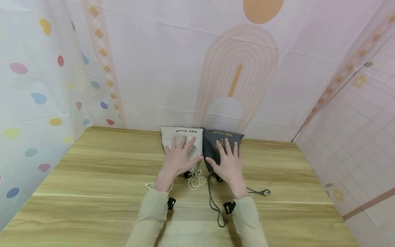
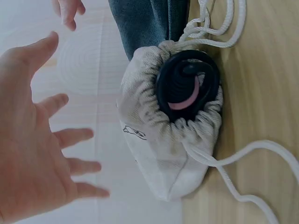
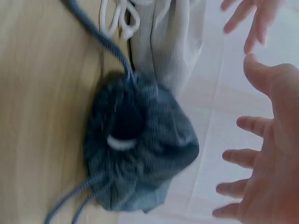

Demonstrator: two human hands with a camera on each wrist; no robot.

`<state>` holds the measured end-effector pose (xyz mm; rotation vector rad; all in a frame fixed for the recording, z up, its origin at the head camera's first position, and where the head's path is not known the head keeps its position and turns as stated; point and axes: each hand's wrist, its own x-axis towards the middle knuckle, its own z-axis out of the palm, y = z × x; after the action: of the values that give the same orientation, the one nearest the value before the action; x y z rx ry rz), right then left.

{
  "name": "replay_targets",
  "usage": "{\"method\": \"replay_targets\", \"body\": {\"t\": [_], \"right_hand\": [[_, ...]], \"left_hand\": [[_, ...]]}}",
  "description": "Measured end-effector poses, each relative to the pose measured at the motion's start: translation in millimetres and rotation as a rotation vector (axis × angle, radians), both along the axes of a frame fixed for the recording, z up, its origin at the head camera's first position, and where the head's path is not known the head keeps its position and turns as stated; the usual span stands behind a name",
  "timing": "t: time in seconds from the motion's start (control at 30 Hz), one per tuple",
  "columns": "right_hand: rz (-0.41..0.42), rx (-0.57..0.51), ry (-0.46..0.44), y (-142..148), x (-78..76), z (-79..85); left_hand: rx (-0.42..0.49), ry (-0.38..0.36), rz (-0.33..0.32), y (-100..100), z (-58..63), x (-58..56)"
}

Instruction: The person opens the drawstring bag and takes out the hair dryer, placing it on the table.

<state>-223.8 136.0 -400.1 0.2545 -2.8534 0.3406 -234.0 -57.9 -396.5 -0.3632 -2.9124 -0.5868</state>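
Note:
Two drawstring bags lettered "Hair Dryer" lie side by side against the back wall: a light beige bag (image 1: 166,135) on the left and a dark grey bag (image 1: 211,144) on the right. My left hand (image 1: 176,162) hovers over the beige bag, fingers spread, with a gap to the cloth in the left wrist view. Over the dark bag my right hand (image 1: 229,167) is held the same way, also apart from it. A coiled black cord (image 2: 180,86) shows in the beige bag's gathered mouth. Something dark with a pale band (image 3: 122,142) sits in the dark bag's mouth.
White drawstrings (image 1: 197,180) trail from the beige bag and grey drawstrings (image 1: 213,202) from the dark one, across the wooden table (image 1: 102,192). Patterned cloth walls (image 1: 154,68) stand behind and on both sides. A black buckle (image 1: 229,207) hangs at each wrist.

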Motion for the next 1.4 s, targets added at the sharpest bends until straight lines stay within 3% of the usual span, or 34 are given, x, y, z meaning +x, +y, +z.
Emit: {"method": "replay_targets", "body": {"t": [0.2,0.33,0.5,0.67,0.87,1.2,1.4], "right_hand": [[0.203,-0.062,0.17,-19,2.4,-9.6],[0.27,-0.054,0.159,-31,2.7,-14.8],[0.287,-0.029,0.048,-42,1.8,-20.3],[0.281,-0.002,0.002,-49,-0.2,-25.3],[0.322,0.004,0.019,-56,-1.8,-28.5],[0.34,0.085,0.138,-62,-5.3,-35.0],[0.336,0.145,0.137,-63,-6.0,-34.8]], "left_hand": [[0.127,0.068,-0.094,-15,-8.0,2.6],[0.154,0.051,-0.102,-25,-13.3,4.2],[0.145,0.004,-0.111,-36,-21.4,6.4],[0.093,0.022,-0.145,-41,-29.6,6.8],[0.061,0.042,-0.124,-39,-36.8,4.5],[0.023,0.045,-0.112,-37,-35.8,4.7],[0.017,0.052,-0.125,-39,-35.7,4.6]]}}
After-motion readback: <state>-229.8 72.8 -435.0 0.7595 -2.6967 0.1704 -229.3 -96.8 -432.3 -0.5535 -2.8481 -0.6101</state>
